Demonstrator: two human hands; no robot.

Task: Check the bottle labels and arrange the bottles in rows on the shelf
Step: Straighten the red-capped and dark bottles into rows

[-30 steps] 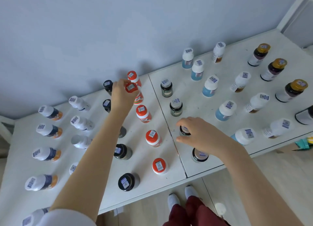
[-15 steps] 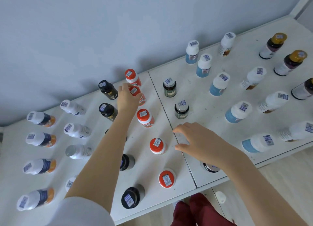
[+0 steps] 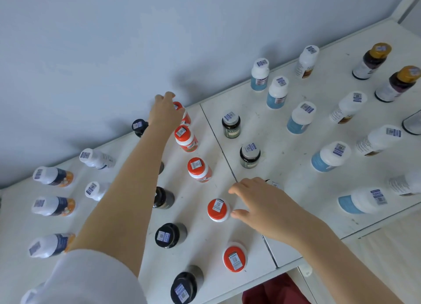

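Rearmost red-capped bottle stands upright, cap up, left hand touching.

A pale blue-grey wall fills the upper frame in soft, even light. Below it runs a white shelf, scuffed, with a dark seam between two boards. A pale wood-look floor shows at lower right, and a white upright at the upper right corner.

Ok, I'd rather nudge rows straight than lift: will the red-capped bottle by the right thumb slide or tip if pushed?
Probably slide: the red-capped bottle stands upright, squat-looking, on the smooth flat shelf. A push up at the cap might tip it. Being round, it would likely roll if it fell.
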